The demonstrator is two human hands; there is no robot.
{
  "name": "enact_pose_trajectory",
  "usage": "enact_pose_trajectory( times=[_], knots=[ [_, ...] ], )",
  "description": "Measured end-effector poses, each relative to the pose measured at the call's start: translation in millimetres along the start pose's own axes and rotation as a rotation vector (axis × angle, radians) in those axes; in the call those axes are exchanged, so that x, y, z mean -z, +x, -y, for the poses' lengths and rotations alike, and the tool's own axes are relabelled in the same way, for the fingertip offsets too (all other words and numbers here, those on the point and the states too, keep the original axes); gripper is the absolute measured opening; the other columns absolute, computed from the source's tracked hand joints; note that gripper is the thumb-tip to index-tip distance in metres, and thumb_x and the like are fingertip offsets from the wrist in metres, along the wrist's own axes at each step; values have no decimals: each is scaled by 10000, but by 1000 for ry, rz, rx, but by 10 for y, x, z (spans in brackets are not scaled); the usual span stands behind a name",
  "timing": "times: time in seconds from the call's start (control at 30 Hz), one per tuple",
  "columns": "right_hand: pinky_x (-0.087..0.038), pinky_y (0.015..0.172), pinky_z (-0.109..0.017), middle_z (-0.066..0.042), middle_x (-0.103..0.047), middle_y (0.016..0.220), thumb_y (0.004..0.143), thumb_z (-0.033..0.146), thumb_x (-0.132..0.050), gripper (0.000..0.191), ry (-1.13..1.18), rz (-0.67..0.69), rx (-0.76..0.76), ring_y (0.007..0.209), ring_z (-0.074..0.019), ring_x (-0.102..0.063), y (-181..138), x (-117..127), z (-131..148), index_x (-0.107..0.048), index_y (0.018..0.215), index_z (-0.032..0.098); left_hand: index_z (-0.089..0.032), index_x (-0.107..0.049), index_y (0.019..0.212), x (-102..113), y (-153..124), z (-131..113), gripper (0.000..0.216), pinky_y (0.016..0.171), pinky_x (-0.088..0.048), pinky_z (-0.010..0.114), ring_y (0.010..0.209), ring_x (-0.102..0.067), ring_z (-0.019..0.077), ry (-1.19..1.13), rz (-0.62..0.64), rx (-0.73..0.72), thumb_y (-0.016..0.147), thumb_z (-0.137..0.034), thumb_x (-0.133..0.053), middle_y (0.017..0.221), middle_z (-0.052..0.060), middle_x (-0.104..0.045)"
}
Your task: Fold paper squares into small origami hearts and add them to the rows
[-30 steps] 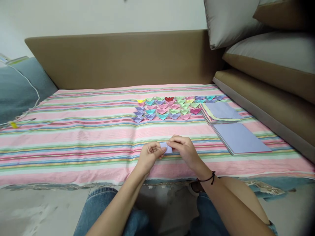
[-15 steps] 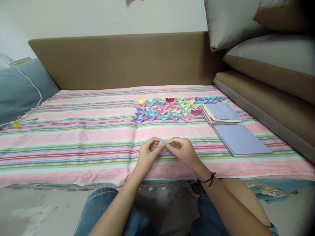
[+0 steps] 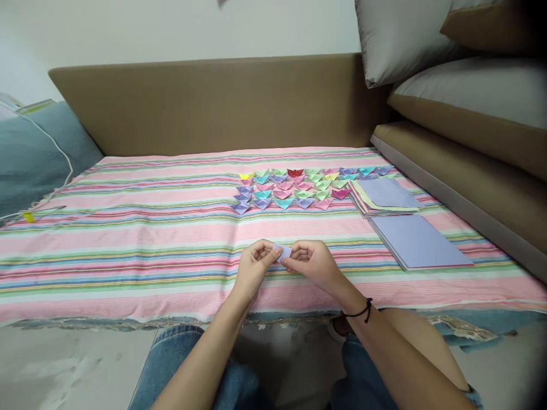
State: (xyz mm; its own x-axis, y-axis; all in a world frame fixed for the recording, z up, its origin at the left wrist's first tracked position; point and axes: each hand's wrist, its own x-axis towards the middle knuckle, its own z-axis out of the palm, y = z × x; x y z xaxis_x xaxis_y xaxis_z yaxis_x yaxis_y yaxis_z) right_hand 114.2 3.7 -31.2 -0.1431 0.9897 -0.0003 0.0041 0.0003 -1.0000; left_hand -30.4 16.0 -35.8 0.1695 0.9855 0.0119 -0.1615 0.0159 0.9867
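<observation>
A small folded piece of lilac paper [image 3: 283, 251] is pinched between both my hands, just above the striped cloth [image 3: 128, 239] near its front edge. My left hand [image 3: 253, 267] grips its left end with curled fingers. My right hand [image 3: 310, 263], a black band on its wrist, grips its right end the same way. Farther back lie several small folded paper shapes [image 3: 294, 187] in many colours, set out in rows.
Two stacks of paper sheets lie at the right: a lilac-topped stack [image 3: 421, 241] in front and a mixed pastel stack [image 3: 384, 196] behind it. Brown cushions [image 3: 470, 148] rise at the right, a brown backrest [image 3: 213, 102] behind, a white cable [image 3: 51, 159] at the left.
The lilac paper has been worked between my fingers into a smaller, more compact piece. Both hands stayed in about the same spot over the cloth.
</observation>
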Motion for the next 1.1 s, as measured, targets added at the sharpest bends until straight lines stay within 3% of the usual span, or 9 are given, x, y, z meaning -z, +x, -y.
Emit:
enact_pose_trajectory(
  times=[0.2, 0.37, 0.5, 0.6, 0.73, 1.1],
  knots=[
    [-471, 499, -258, -6, -608, 545, 598, 316, -765, 230, -62, -14, 44, 527, -157, -597, 11, 12, -14, -595, 621, 163, -141, -609, 656, 10, 21, -23, 201, 599, -434, 228, 607, -519, 112, 60, 2, -56, 716, -323, -670, 618, -4, -574],
    [-508, 542, -275, -29, -662, 628, 706, 295, -689, 126, -174, -147, 284, 600, -183, -636, -12, 30, -17, -645, 669, 182, -161, -646, 792, 40, 20, -80, 156, 676, -473, 272, 709, -589, 155, 160, 18, -149, 722, -299, -670, 764, 32, -634],
    [-553, 655, -319, -45, -726, 802, 772, 198, -604, 101, -391, -248, 604, 757, -204, -676, -43, 84, 11, -698, 755, 231, -192, -651, 788, 54, -32, -134, 43, 750, -473, 307, 822, -600, 177, 444, -1, -502, 748, -185, -636, 847, 46, -636],
    [-558, 725, -339, -49, -731, 868, 775, 142, -588, 154, -431, -264, 750, 833, -204, -680, -61, 100, 25, -701, 787, 246, -207, -637, 726, 66, -77, -154, 129, 719, -461, 304, 790, -588, 157, 650, -58, -806, 774, -97, -588, 816, 28, -645],
    [-564, 729, -349, -52, -728, 891, 781, 162, -600, 134, -412, -297, 769, 840, -206, -681, -89, 78, 40, -697, 779, 256, -209, -595, 709, 82, -111, -157, 142, 674, -470, 305, 765, -593, 152, 712, -71, -1004, 768, -81, -609, 786, 14, -663],
    [-558, 770, -354, -45, -722, 929, 787, 149, -576, 162, -415, -249, 795, 882, -208, -672, -123, 70, 44, -682, 837, 261, -205, -604, 775, 127, -157, -214, 166, 633, -475, 290, 740, -587, 154, 818, 22, -1182, 756, -40, -612, 738, 12, -666]
  ],
)
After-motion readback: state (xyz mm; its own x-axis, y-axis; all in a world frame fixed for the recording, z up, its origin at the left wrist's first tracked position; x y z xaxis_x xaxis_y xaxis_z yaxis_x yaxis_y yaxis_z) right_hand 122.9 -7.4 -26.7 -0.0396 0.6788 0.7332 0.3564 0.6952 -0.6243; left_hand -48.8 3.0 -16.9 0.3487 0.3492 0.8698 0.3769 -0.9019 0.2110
